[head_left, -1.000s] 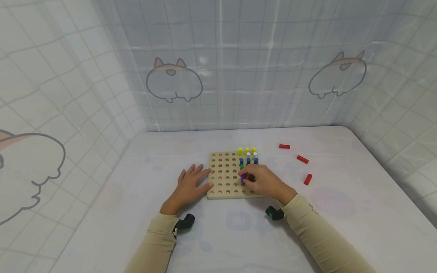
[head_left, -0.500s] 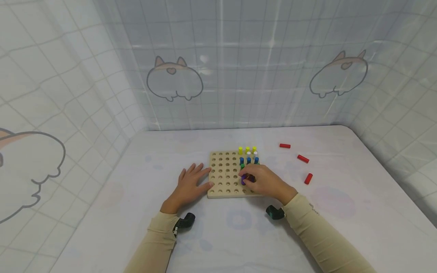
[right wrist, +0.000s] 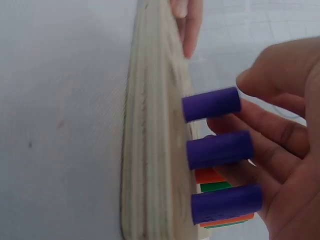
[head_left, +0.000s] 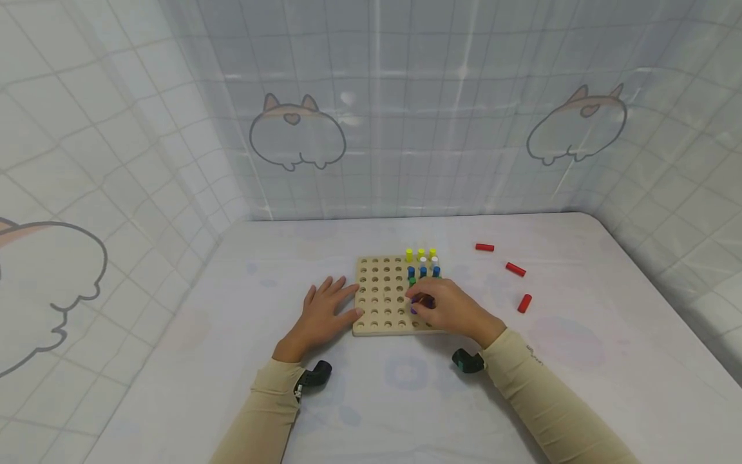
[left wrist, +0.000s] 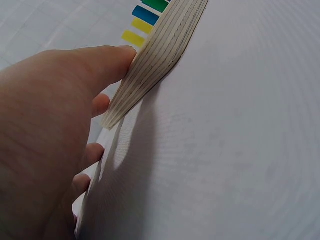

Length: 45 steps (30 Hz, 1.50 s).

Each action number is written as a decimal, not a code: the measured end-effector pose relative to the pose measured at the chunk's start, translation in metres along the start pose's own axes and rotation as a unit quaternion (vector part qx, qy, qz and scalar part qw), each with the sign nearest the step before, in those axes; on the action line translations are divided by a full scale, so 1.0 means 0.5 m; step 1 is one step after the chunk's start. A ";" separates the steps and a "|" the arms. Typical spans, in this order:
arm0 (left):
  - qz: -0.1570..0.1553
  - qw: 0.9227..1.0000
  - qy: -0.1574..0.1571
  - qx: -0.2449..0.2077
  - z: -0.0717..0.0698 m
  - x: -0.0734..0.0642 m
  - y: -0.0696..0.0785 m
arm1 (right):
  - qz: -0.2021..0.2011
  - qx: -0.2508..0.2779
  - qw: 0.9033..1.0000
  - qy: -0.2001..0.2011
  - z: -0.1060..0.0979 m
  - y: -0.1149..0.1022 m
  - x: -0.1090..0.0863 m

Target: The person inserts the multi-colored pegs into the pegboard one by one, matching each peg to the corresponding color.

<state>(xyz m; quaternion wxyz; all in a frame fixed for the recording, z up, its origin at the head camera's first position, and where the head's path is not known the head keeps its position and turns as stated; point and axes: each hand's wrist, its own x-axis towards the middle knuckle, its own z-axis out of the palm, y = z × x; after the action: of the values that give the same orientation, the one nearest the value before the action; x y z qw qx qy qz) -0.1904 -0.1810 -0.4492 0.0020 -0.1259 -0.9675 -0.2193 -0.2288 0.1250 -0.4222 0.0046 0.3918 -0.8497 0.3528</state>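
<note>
A pale wooden pegboard [head_left: 382, 333] with rows of round holes lies on the table. My left hand [head_left: 323, 317] lies flat at its left side, thumb and index fingertip on the edge. Over the board's right part, my right hand [head_left: 449, 306] has thumb and fingers round a purple peg [right wrist: 210, 104] standing in the near row. Two more purple pegs [right wrist: 220, 149] stand beside it in the right wrist view. Behind them rise yellow pegs [head_left: 409, 255], white pegs [head_left: 423, 261], blue pegs [head_left: 411, 272] and a green peg [head_left: 412, 282]. The right hand hides other pegs in the head view.
Right of the board, three red pegs lie loose: one at the back [head_left: 484, 247], a middle one [head_left: 515, 269] and a nearer one [head_left: 524, 303]. Orange pegs [right wrist: 209, 175] show behind the purple ones. A patterned curtain [head_left: 406, 161] surrounds the table.
Slightly less of the purple peg shows between the right thumb and fingers. Both hands stay in nearly the same place, and the head view shifts a little.
</note>
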 end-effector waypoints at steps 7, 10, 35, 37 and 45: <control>0.003 1.000 0.002 0.001 0.000 0.004 0.002 | 0.001 0.116 0.990 0.084 -0.019 0.001 -0.005; 0.003 1.000 0.002 -0.001 0.002 0.004 0.002 | 0.018 0.148 0.981 0.121 -0.033 0.003 -0.010; 0.011 1.000 0.006 -0.003 0.007 0.007 0.000 | 0.174 0.160 0.948 0.213 -0.139 0.140 -0.184; 0.012 1.000 0.007 -0.003 0.007 0.007 0.000 | 0.191 0.142 0.948 0.213 -0.147 0.150 -0.197; 0.005 1.000 0.003 -0.005 0.002 0.002 0.005 | 0.240 0.074 0.947 0.202 -0.185 0.179 -0.221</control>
<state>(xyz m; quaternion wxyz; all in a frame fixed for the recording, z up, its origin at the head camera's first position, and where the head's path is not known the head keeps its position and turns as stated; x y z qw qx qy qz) -0.1907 -0.1784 -0.4489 0.0054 -0.1300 -0.9657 -0.2245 -0.2372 0.2936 -0.4376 0.0624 0.0960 -0.8714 0.4769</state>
